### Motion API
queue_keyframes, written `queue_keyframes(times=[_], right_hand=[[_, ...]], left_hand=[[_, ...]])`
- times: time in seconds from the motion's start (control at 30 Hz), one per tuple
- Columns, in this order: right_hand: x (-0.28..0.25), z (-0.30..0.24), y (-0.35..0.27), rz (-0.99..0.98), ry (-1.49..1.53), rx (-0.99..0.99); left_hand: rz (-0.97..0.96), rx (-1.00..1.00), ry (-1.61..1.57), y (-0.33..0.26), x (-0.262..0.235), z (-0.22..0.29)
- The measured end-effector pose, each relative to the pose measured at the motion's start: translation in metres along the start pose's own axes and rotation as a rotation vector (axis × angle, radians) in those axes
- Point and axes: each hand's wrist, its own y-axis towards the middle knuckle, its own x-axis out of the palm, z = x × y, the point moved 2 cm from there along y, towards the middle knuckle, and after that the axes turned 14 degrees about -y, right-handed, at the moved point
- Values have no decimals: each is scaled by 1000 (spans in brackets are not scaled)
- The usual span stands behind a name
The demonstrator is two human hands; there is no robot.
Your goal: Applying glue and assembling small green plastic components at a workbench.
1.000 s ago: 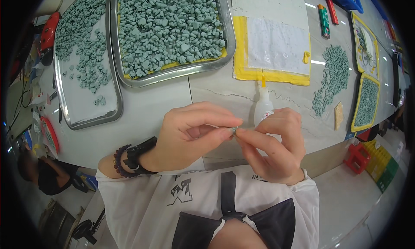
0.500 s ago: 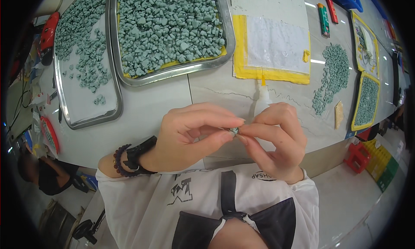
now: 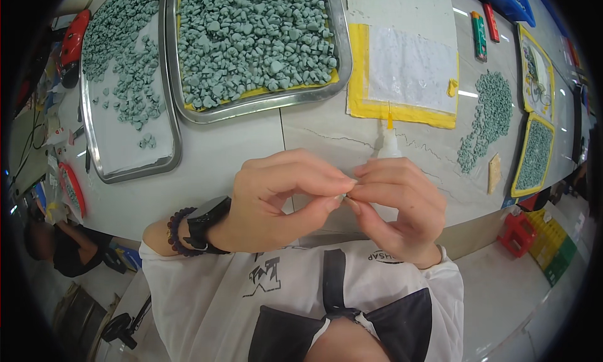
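Above the near part of the table, my left hand [image 3: 276, 202] and my right hand [image 3: 402, 202] meet fingertip to fingertip. Both pinch at one tiny grey-green piece [image 3: 345, 196], nearly all of it hidden by the fingers. Just beyond my right hand stands or lies a white squeeze bottle [image 3: 389, 147] with a thin yellow nozzle, partly covered by that hand. Past its tip lies a white sheet [image 3: 411, 66] on a yellow-edged pad [image 3: 402, 115]. A metal tray [image 3: 251, 109] heaped with small grey-green pieces [image 3: 251, 41] is farther off to the left.
A second metal tray [image 3: 141, 172] with scattered pieces is at the far left. Loose pieces [image 3: 490, 117] form a pile at the right, near a tan block [image 3: 494, 173], a green lighter [image 3: 479, 38] and yellow-edged trays [image 3: 534, 154]. A red stool [image 3: 518, 233] stands on the floor.
The fingertips have closed further over the small piece, which shows less now. My right hand's fingers have shifted slightly. The table scene sits a little farther right in the view.
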Motion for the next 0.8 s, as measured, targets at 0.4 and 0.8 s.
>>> queue_keyframes(times=[0.4,0.8], right_hand=[[-7,-2,0,27,6,-5],[-5,-5,2,1,-85,-52]], left_hand=[[108,-403,-580,6,0,1],[-2,-134,-240,0,-1,1]])
